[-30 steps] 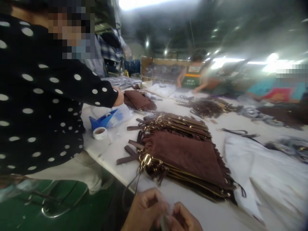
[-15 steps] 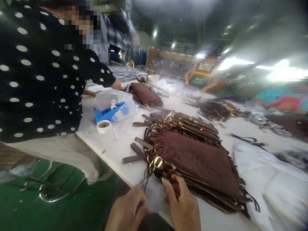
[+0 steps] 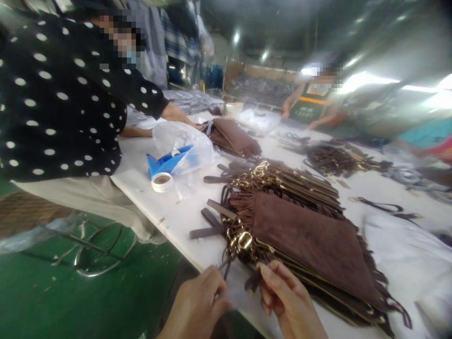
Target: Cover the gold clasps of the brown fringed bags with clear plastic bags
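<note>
A stack of brown suede fringed bags (image 3: 307,245) with gold zippers lies on the white table in front of me. Gold clasps (image 3: 243,240) and dark straps (image 3: 208,226) gather at its left end. At the stack's near left corner, my right hand (image 3: 289,294) pinches a short dark brown strap (image 3: 252,281) between thumb and fingers. Just left of it, beyond the table edge, my left hand (image 3: 197,301) is closed, its fingers curled together; what they hold is hidden. A thin dark strip (image 3: 227,269) hangs from the clasps near its knuckles.
Another row of brown bags (image 3: 300,181) lies behind the stack. A white tape roll (image 3: 162,182) and a clear plastic bag with a blue piece (image 3: 171,160) are to the left. A co-worker in a dotted shirt (image 3: 70,103) reaches onto the table (image 3: 141,200); others work beyond.
The view has shifted, so table and bags sit further right. My right hand has closed on the dark strap, which now shows clearly. White blur between my hands has faded.
</note>
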Available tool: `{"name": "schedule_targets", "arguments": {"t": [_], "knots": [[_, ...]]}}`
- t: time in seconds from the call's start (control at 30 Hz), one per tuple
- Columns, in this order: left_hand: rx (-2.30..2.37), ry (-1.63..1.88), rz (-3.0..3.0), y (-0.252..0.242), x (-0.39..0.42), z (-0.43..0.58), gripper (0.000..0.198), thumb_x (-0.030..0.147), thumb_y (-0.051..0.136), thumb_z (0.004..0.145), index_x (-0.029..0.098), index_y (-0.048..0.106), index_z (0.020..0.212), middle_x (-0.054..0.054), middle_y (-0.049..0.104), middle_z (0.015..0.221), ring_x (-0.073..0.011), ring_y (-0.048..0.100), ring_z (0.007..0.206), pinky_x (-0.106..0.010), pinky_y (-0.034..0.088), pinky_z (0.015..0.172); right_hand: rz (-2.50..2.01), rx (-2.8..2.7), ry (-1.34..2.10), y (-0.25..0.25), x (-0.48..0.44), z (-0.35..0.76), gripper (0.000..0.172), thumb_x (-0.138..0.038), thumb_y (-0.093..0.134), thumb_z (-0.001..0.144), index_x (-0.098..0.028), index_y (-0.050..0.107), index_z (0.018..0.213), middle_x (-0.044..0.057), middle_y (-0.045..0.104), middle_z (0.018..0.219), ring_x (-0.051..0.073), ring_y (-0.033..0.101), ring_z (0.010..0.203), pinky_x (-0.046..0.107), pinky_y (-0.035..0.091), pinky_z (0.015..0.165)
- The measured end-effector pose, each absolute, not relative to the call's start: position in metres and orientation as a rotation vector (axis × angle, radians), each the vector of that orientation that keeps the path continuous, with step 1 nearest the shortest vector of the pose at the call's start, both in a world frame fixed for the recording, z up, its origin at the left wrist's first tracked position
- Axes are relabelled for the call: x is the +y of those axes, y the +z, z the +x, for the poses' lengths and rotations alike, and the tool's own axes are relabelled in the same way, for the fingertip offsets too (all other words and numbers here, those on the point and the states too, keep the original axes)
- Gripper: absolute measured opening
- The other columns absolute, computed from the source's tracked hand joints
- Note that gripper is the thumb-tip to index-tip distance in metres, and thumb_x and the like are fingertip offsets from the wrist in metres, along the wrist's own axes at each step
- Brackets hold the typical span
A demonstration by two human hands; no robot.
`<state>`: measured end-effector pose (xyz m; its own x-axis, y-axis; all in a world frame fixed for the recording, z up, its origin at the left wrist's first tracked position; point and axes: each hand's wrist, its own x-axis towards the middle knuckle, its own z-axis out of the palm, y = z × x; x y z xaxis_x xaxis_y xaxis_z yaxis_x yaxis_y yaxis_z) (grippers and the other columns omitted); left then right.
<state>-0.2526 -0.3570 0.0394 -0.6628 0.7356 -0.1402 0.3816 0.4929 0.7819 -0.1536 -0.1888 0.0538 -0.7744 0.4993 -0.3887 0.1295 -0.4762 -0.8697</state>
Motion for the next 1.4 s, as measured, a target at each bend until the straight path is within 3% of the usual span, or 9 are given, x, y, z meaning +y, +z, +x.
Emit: {"name": "schedule_targets", "arguments": {"t": [0.13,0.43,0.57,0.8,1.0,1.2,1.3,1.4], "knots": [[2.269,1.019,0.821,0.044,-0.347,-0.253,0.007,0.016,0.058,0.077,0.019,0.056,0.072,0.002,0.059,0.074,-0.0129,0.051,0.062,-0.022,0.032,0.057,-0.887,-1.353,2.473,0.055,-0.186,-0.154,0.036,-0.044,0.08,0.074,-0.02,0.054,0.075,-0.005,0.055,0.058,0.009,0.049,0.052,0.019,0.042,0.051],[2.003,1.216,0.607,0.045,-0.33,-0.253,0.012,0.016,0.072,0.066,0.016,0.06,0.065,0.006,0.05,0.057,-0.0109,0.042,0.055,-0.021,0.025,0.05,-0.847,-1.381,2.448,0.057,-0.184,-0.154,0.038,-0.047,0.079,0.074,-0.019,0.054,0.069,-0.004,0.059,0.057,0.01,0.051,0.053,0.021,0.042,0.056],[1.723,1.374,0.458,0.043,-0.327,-0.251,0.024,0.03,0.076,0.067,0.016,0.056,0.066,0.008,0.043,0.047,-0.0077,0.034,0.041,-0.02,0.019,0.041,-0.867,-1.539,2.343,0.056,-0.183,-0.153,0.037,-0.048,0.075,0.077,-0.018,0.055,0.069,-0.003,0.059,0.058,0.009,0.048,0.053,0.02,0.038,0.055],[1.562,1.428,0.355,0.043,-0.33,-0.251,0.04,0.047,0.08,0.065,0.017,0.054,0.068,0.008,0.044,0.045,-0.005,0.031,0.035,-0.018,0.017,0.036,-0.851,-1.664,2.273,0.048,-0.18,-0.151,0.041,-0.055,0.069,0.081,-0.02,0.051,0.069,-0.005,0.053,0.054,0.008,0.04,0.047,0.02,0.031,0.046],[1.587,1.451,0.356,0.034,-0.327,-0.249,0.044,0.054,0.078,0.066,0.016,0.056,0.07,0.007,0.045,0.041,-0.0057,0.033,0.033,-0.018,0.016,0.036,-0.865,-1.759,2.194,0.052,-0.182,-0.15,0.043,-0.056,0.066,0.082,-0.019,0.05,0.068,-0.006,0.048,0.052,0.008,0.038,0.046,0.02,0.029,0.046],[1.635,1.461,0.376,0.031,-0.319,-0.242,0.048,0.06,0.065,0.078,0.013,0.063,0.073,0.005,0.045,0.037,-0.0066,0.032,0.032,-0.019,0.02,0.038,-0.868,-1.797,2.167,0.048,-0.182,-0.149,0.042,-0.057,0.065,0.083,-0.019,0.053,0.07,-0.007,0.046,0.05,0.008,0.037,0.046,0.02,0.03,0.045],[1.67,1.449,0.384,0.029,-0.315,-0.24,0.054,0.066,0.058,0.081,0.013,0.062,0.07,0.005,0.044,0.036,-0.0066,0.031,0.032,-0.02,0.019,0.039,-0.88,-1.886,2.096,0.045,-0.182,-0.144,0.044,-0.062,0.059,0.085,-0.019,0.06,0.079,-0.005,0.05,0.051,0.01,0.043,0.046,0.02,0.033,0.045],[1.696,1.443,0.368,0.028,-0.311,-0.239,0.058,0.071,0.055,0.08,0.014,0.059,0.067,0.006,0.042,0.035,-0.0064,0.028,0.032,-0.02,0.016,0.039,-0.974,-1.907,1.996,0.045,-0.184,-0.137,0.053,-0.067,0.054,0.085,-0.018,0.064,0.103,-0.003,0.056,0.05,0.013,0.048,0.044,0.022,0.037,0.044]]}}
